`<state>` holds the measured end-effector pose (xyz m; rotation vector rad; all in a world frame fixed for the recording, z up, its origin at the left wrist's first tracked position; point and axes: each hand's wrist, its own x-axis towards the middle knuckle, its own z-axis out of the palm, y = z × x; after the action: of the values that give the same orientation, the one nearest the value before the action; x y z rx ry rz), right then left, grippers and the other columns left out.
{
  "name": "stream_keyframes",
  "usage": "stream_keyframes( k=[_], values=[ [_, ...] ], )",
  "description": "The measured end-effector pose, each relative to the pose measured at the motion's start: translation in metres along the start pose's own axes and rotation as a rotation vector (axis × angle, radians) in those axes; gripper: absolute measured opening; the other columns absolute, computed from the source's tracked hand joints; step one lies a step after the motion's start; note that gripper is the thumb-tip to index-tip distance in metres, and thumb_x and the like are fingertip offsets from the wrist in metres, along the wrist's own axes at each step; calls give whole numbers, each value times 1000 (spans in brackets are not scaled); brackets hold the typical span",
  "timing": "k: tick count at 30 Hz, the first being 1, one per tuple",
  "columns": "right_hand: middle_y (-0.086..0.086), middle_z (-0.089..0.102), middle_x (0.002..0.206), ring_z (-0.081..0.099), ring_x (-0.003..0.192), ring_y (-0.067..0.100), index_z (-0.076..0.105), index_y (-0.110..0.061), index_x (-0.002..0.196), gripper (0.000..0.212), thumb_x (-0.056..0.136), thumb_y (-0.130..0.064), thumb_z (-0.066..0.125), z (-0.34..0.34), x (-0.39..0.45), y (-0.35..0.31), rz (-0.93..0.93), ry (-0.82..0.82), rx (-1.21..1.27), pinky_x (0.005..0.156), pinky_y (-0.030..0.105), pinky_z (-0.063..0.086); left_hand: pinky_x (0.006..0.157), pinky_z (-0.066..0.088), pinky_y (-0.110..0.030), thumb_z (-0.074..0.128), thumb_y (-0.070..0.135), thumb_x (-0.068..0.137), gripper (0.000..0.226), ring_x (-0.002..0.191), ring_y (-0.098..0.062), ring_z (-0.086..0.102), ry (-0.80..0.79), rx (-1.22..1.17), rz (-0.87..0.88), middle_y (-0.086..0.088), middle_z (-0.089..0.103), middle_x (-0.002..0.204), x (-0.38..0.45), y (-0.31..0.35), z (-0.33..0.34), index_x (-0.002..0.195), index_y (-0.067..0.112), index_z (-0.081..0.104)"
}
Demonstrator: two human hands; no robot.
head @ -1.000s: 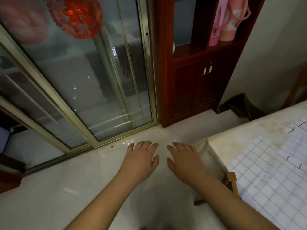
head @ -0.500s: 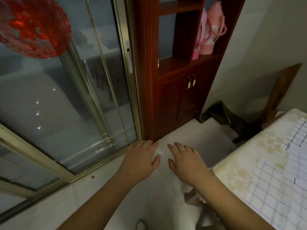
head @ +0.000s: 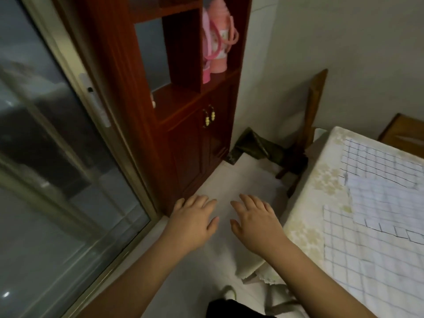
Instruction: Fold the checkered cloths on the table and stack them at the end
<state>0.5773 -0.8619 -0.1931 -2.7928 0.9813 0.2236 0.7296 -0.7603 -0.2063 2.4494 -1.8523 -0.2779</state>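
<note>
Both hands are out in front of me, palms down and fingers spread, holding nothing: left hand (head: 195,220) over the floor (head: 241,180) near the foot of the cabinet (head: 183,111), right hand (head: 254,222) just beside the near-left edge of the table (head: 302,226), not touching it as far as I can see.

Checkered cloths (head: 376,226) lie on the table to my right, spread over its pale floral cover. I make out at least two or three overlapping layers: one sheet toward the far edge, another with a ragged boundary across the middle, and a larger one reaching toward the near edge and out of view. They look flat and open, not folded. No stack shows at either end of the table that I can see, though the right part of the tabletop is cut off.

My read is that the task has barely begun, or not at all. Everything remains: reach across to the nearest cloth, take a corner or edge, fold each one, then pile them at the table's end.
</note>
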Motion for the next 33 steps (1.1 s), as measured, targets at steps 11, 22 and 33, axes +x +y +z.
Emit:
stream_keyframes(
  k=[11, 22, 33],
  values=[
    [10, 28, 158, 23, 146, 29, 32, -21, 150, 58, 98, -44, 42, -16, 64, 108, 334, 87, 104, 117, 43, 19, 115, 22, -41, -3, 61, 77, 84, 141, -14, 27, -95, 100, 359, 8, 33, 153, 178, 42, -20, 151, 31, 24],
    [10, 35, 154, 31, 142, 29, 40, -19, 145, 54, 96, -40, 43, -22, 74, 170, 642, 89, 187, 114, 44, 26, 115, 19, -37, 18, 56, 95, 61, 144, -12, 23, -162, 130, 664, 9, 28, 156, 280, 103, -21, 151, 32, 24],
    [5, 14, 163, 12, 149, 25, 22, -24, 152, 56, 101, -44, 34, -15, 102, 197, 1103, 101, 288, 119, 41, 13, 116, 19, -43, 7, 62, 84, 74, 142, -12, 24, -241, 202, 1128, 10, 33, 153, 373, 157, -11, 148, 33, 29]
  ],
)
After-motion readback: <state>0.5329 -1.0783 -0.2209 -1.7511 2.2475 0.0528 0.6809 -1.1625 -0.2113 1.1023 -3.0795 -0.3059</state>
